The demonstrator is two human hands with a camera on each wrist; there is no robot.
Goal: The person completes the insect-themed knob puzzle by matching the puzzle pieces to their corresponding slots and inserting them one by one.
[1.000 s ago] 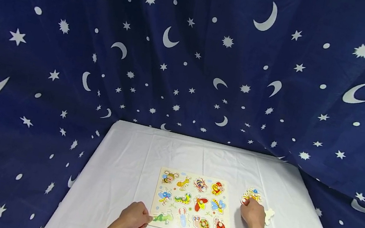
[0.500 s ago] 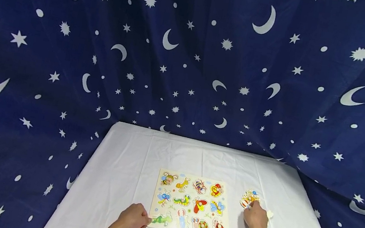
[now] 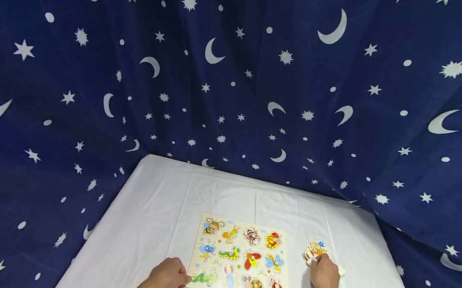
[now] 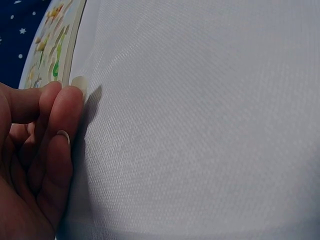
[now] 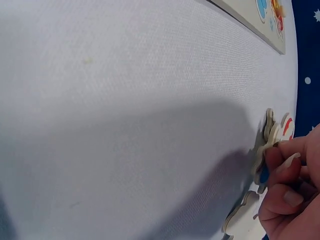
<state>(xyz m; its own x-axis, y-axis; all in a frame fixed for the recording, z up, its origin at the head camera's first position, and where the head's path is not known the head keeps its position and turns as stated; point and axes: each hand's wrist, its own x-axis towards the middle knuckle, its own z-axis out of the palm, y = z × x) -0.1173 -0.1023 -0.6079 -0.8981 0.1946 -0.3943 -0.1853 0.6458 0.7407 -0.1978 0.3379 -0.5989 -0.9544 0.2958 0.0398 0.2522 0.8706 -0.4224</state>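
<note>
A wooden insect puzzle board (image 3: pixel 241 265) lies on the white-covered table, its bottom-left green grasshopper and blue beetle pictures paler than the others. My left hand (image 3: pixel 168 275) pinches the board's near left corner between thumb and fingers; the left wrist view shows its fingertips (image 4: pixel 65 107) at the board's edge. To the right of the board, my right hand (image 3: pixel 325 274) pinches a flat puzzle piece with red and blue markings (image 5: pixel 264 175) at a small heap of insect pieces (image 3: pixel 317 248). The fingers hide much of that piece, so its insect cannot be told.
A pale loose piece (image 3: pixel 341 271), partly covered by my right hand, lies beside the heap. White cloth (image 3: pixel 158 203) covers the table. Dark blue curtains (image 3: pixel 239 90) with moons and stars hang behind and on both sides.
My right hand has shifted slightly right and nearer to me, covering more of the pale loose piece and showing more of the heap. My left hand keeps its hold on the board.
</note>
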